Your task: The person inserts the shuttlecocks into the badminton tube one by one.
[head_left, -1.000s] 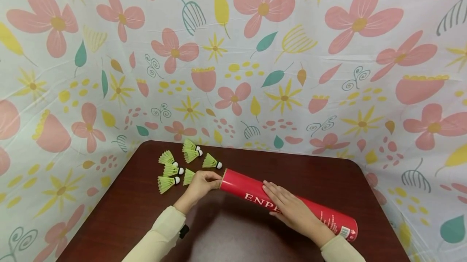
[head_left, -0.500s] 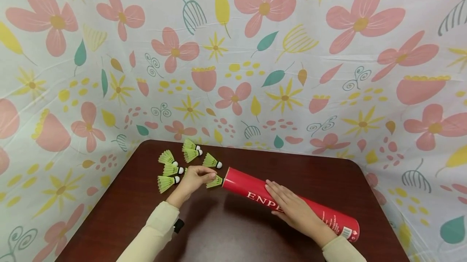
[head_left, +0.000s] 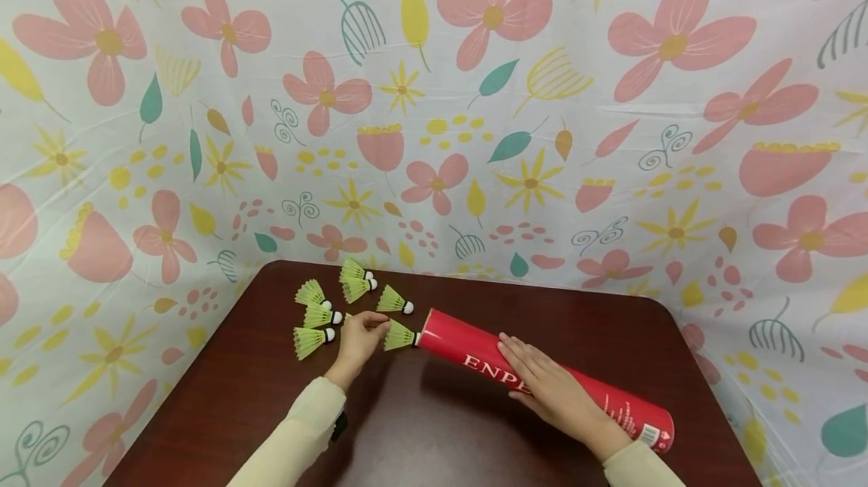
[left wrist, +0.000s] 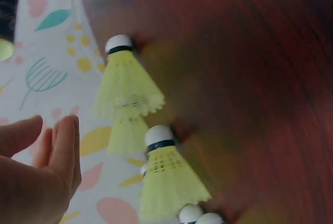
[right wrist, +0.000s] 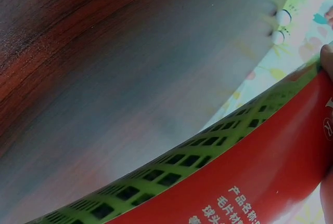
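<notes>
A person's left hand (head_left: 359, 340) is just left of a yellow-green shuttle (head_left: 400, 336), fingertips by its feathers. The fingers are fairly straight, the thumb a little apart; the left wrist view shows nothing between them. Whether a fingertip touches the feathers cannot be told. The shuttle seems to lie on the dark table (head_left: 414, 427), white tip pointing right, at the left end of a red tube (head_left: 468, 340).

Half a second ago the fingers were over the feathers and the tip was hidden by the tube. The left hand has since slid leftward and the tube has shifted slightly right, so the black band and some white now show. For the work in hand, this shuttle looks let go and all but clear of the tube.

The right hand (head_left: 551, 389) grips the tube, fingers across its top, thumb on the near side. Left of and beyond the left hand lie six other shuttles (head_left: 322, 316); a sliver of one more shows behind it.

Left of the right hand, white letters (head_left: 496, 375) read "ENPE", the rest covered. Right of its wrist is a barcode (head_left: 649, 435). The right wrist view shows Chinese print (right wrist: 231, 209), including 产品名称, "product name".
</notes>
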Demonstrator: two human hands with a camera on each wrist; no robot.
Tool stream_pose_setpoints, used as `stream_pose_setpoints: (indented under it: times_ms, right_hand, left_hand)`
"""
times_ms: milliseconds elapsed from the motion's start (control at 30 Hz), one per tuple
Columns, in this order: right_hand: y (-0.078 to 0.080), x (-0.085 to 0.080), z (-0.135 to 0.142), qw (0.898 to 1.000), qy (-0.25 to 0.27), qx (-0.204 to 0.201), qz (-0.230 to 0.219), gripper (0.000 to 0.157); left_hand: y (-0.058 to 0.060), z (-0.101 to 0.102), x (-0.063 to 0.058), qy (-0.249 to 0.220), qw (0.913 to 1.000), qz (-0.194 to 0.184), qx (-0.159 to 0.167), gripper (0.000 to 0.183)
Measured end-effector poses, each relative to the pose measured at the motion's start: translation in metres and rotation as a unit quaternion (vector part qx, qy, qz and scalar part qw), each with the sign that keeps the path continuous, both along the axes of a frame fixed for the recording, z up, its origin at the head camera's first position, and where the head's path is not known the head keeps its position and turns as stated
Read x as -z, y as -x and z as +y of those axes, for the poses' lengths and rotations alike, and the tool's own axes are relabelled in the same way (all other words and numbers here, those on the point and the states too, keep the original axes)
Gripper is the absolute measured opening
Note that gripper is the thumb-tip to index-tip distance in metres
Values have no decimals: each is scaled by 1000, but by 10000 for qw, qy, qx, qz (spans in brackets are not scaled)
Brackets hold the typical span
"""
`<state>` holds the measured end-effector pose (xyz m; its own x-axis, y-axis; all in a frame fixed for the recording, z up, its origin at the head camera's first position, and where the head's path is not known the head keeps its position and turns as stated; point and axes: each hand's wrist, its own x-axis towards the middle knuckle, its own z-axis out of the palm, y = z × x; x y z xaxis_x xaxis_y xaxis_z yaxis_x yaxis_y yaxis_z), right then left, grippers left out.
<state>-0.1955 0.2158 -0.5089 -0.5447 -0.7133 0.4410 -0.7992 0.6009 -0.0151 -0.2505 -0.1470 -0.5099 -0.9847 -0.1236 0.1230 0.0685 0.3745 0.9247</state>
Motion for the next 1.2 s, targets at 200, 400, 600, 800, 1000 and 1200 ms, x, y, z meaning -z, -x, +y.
stream_pose_setpoints:
  times_ms: [200,400,600,800,1000,1200]
  right_hand:
    - [-2,-2,0,9999,21,35,-139,77]
    - [-1,0,0,9999,114,-113,2,75]
    - [-3,2,1,9999,123,-29,59,75]
    - [-3,2,1,10000,68,-7,-4,75]
    - [-4,2,2,9999,71,-69,76,74]
    - [-3,1,2,9997,142,-169,81,74]
  left_hand:
    - [5,6,11,260,9993,-168,-226,13]
    - [5,8,20,451,9978,-357,-332,13]
    - [6,9,25,232,9974,-624,-268,11]
    - [6,9,29,114,9960,-857,-217,9]
    - [4,9,30,123,9972,-737,-60,8]
    - [2,8,28,2,9984,-566,65,8]
